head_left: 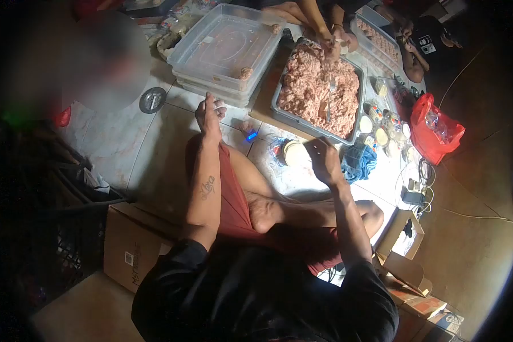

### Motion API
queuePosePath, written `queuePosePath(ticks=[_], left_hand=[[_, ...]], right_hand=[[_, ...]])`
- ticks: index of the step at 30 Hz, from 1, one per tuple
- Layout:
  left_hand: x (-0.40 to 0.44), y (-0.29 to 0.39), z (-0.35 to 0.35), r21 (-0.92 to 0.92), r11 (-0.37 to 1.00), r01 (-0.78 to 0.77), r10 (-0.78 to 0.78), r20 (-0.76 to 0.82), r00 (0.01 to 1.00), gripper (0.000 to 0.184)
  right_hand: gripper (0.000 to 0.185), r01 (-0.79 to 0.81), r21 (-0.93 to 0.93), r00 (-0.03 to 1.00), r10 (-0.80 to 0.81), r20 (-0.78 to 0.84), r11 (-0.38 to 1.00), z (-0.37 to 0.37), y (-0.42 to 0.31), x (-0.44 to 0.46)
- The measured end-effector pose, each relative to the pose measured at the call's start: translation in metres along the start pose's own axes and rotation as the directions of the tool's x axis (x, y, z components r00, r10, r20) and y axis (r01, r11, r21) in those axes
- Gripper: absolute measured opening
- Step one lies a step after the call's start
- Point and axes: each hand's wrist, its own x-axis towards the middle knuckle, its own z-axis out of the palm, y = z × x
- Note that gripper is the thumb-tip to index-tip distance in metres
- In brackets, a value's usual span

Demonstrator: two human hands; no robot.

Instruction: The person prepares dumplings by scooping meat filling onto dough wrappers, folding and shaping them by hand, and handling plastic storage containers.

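1. The floor is the work surface: pale, grey-veined tiles (164,134) with dark joints, brightly lit around the middle. To the right lies a browner, dimmer stretch (476,185) with thin cables over it.
2. On the tiles ahead, a grey tub (308,126) holds a heap of minced meat (305,85), with a metal utensil (328,108) lying on it. A co-worker's hand (339,48) is at the tub's far side.
3. Left of the tub stand stacked clear plastic trays (219,48); beyond it, another tray holds rows of small pieces.
4. The left hand (210,114) is raised by the near side of the trays; whether it grips anything I cannot tell.
5. The right hand (325,161), fingers bent, is just beside a stack of round pale wrappers (294,154) on the tiles, near the tub. I cannot tell if its fingers are together or apart.
6. Between the hands glows a small blue display (252,137).
7. A blue cloth (359,162) and a red plastic bag (433,137) lie to the right.
8. Cardboard boxes (119,242) flank the seated person; a dark crate (68,245) stands in shadow at left.
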Motion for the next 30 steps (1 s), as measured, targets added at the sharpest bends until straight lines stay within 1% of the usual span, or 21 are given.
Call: queuePosePath(ticks=[3, 5, 7, 8, 9, 10, 12, 15, 17, 18, 19, 20, 21, 22, 23, 24, 25, 27, 28, 29, 30], left_hand=[[0.009, -0.006, -0.003, -0.104, 0.993, 0.060, -0.068, -0.081, 0.994, 0.040], [0.013, -0.006, -0.001, -0.142, 0.988, 0.057, -0.072, -0.103, 0.992, 0.039], [0.017, -0.008, 0.001, -0.186, 0.981, 0.053, -0.077, -0.127, 0.989, 0.039], [0.019, -0.010, 0.003, -0.163, 0.986, 0.043, -0.067, -0.149, 0.986, 0.039], [0.020, -0.012, 0.004, -0.140, 0.990, 0.033, -0.058, -0.172, 0.983, 0.038], [0.022, -0.012, 0.006, -0.090, 0.995, 0.046, -0.062, -0.183, 0.981, 0.041], [0.028, -0.019, 0.005, -0.078, 0.996, 0.031, -0.044, -0.173, 0.984, 0.042], [0.030, -0.017, 0.005, -0.055, 0.998, 0.030, -0.038, -0.156, 0.987, 0.045], [0.029, -0.016, 0.008, -0.025, 0.997, 0.066, -0.069, -0.161, 0.984, 0.045], [0.030, -0.019, 0.010, -0.010, 0.998, 0.066, -0.067, -0.185, 0.980, 0.043], [0.033, -0.023, 0.009, -0.004, 0.995, 0.103, -0.102, -0.179, 0.979, 0.041], [0.034, -0.026, 0.007, 0.028, 0.990, 0.140, -0.136, -0.107, 0.985, 0.040], [0.036, -0.033, 0.003, 0.066, 0.983, 0.169, -0.167, -0.037, 0.985, 0.040], [0.035, -0.039, -0.002, 0.310, 0.948, 0.073, -0.109, 0.099, 0.989, 0.036], [0.030, -0.047, -0.003, 0.518, 0.853, -0.059, -0.083, 0.246, 0.966, 0.032], [0.025, -0.070, -0.002, 0.393, 0.919, -0.037, -0.107, 0.337, 0.936, 0.026], [0.015, -0.074, -0.002, 0.380, 0.925, -0.023, -0.178, 0.484, 0.857, 0.047], [0.001, -0.062, 0.003, 0.202, 0.938, -0.281, -0.002, 0.816, 0.578, 0.074], [0.004, -0.074, 0.007, 0.175, 0.985, -0.003, -0.150, 0.853, 0.500, 0.081], [-0.002, -0.071, 0.010, 0.223, 0.972, -0.069, -0.153, 0.832, 0.533, 0.069], [0.003, -0.068, 0.011, 0.375, 0.900, -0.223, -0.238, 0.851, 0.467, 0.059]], right_hand=[[0.019, 0.123, -0.029, 0.992, -0.122, 0.028, 0.992, 0.029, -0.014, 0.031], [0.023, 0.064, 0.061, 0.990, -0.071, 0.119, 0.996, 0.052, -0.018, 0.051], [0.041, 0.172, -0.101, 0.973, -0.153, 0.174, 0.980, 0.084, -0.009, 0.072], [0.048, 0.301, -0.164, 0.945, -0.270, 0.186, 0.939, 0.101, -0.002, 0.080], [0.051, 0.605, -0.270, 0.780, -0.626, 0.010, 0.749, 0.140, 0.044, 0.087], [0.054, 0.525, -0.290, 0.847, -0.525, 0.085, 0.800, 0.149, 0.036, 0.090], [0.057, 0.440, -0.320, 0.898, -0.408, 0.163, 0.839, 0.173, 0.031, 0.096], [0.056, 0.448, -0.444, 0.892, -0.355, 0.281, 0.776, 0.201, 0.036, 0.103], [0.054, 0.326, -0.496, 0.934, -0.193, 0.301, 0.805, 0.197, 0.014, 0.102], [0.046, 0.469, -0.388, 0.872, -0.346, 0.345, 0.793, 0.225, 0.068, 0.106], [0.038, 0.056, -0.319, 0.942, 0.056, 0.330, 0.946, 0.200, 0.015, 0.106], [0.029, 0.513, -0.659, 0.858, -0.343, 0.382, 0.550, 0.207, 0.049, 0.107], [0.022, 0.601, -0.671, 0.767, -0.548, 0.334, 0.433, 0.188, 0.025, 0.110], [0.016, 0.638, -0.711, 0.635, -0.724, 0.268, 0.296, 0.168, -0.002, 0.114], [0.016, 0.631, -0.720, 0.638, -0.721, 0.269, 0.289, 0.155, -0.017, 0.118], [0.018, 0.410, -0.366, 0.910, -0.404, 0.097, 0.836, 0.145, -0.023, 0.119], [0.020, -0.059, 0.118, 0.991, 0.044, 0.129, 0.991, 0.132, -0.032, 0.118], [0.030, -0.014, 0.078, 0.988, 0.002, 0.156, 0.997, 0.104, -0.037, 0.115], [0.031, 0.344, -0.224, 0.939, -0.332, 0.089, 0.912, 0.097, -0.034, 0.112], [0.032, 0.487, -0.378, 0.868, -0.485, 0.110, 0.787, 0.089, -0.033, 0.110], [0.034, 0.586, -0.525, 0.771, -0.624, 0.127, 0.618, 0.081, -0.032, 0.108]])
